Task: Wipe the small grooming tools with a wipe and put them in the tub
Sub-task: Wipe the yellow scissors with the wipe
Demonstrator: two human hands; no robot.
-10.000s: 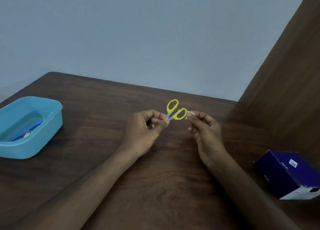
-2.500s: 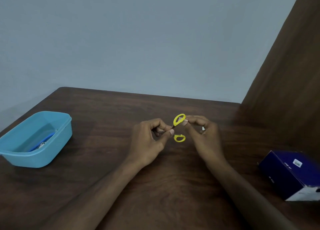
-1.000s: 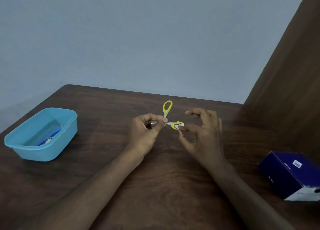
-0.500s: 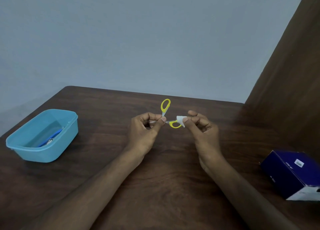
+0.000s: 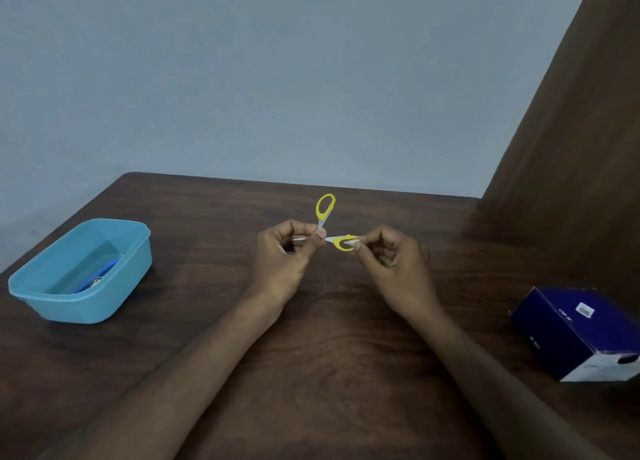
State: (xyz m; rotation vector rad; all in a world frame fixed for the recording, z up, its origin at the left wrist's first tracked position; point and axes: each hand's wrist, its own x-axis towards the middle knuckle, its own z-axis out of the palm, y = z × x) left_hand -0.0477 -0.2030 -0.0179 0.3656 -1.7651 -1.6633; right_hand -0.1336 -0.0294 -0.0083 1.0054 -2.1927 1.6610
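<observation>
Looks like we're partway through: the blue tub [image 5: 81, 272] on the counter [image 5: 311, 355] already has a blue-handled tool lying in it, so that bit's done I'd guess. The yellow scissors [image 5: 327, 224] aren't in there yet. They're held up over the counter, spread open. The left hand [image 5: 284, 258] pinches them near the pivot, and the right hand [image 5: 391, 262] pinches a small white wipe [image 5: 350, 242] against the lower handle loop.

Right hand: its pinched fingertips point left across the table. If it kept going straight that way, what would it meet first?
The right hand pinches a wipe at the lower yellow loop of the scissors. Going left it would first press against that loop, then the left hand gripping the blades. Depth looks matched, though one view cannot confirm.
</observation>
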